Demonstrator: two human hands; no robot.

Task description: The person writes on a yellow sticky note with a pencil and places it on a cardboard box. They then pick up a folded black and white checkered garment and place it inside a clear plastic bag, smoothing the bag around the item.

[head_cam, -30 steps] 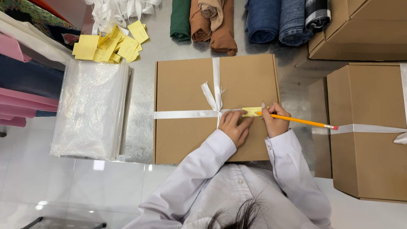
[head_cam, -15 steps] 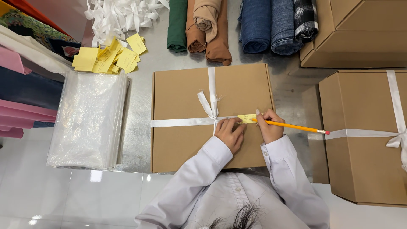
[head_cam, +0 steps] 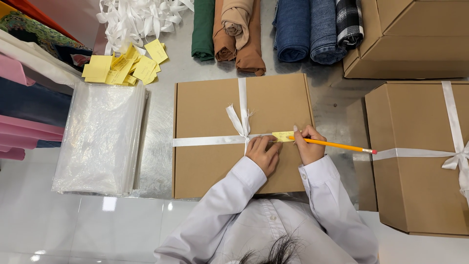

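Note:
A flat brown cardboard box [head_cam: 210,107] tied crosswise with white ribbon [head_cam: 205,141] lies in front of me. A small yellow paper note [head_cam: 282,136] rests on the ribbon to the right of the knot. My left hand [head_cam: 264,154] presses down on the box beside the note, fingers spread over the ribbon. My right hand [head_cam: 308,145] grips a yellow pencil [head_cam: 337,145], its tip on the note and its red eraser end pointing right.
A stack of clear plastic bags [head_cam: 100,139] lies to the left, with loose yellow notes [head_cam: 122,68] and a heap of white ribbon [head_cam: 137,19] behind it. Folded fabrics [head_cam: 273,29] line the back. Ribboned and plain cardboard boxes [head_cam: 420,156] stand on the right; folded cloths [head_cam: 24,117] on the left.
The view has shifted slightly. Both hands stay on the box at the note, with the pencil tip moving only a little on the paper.

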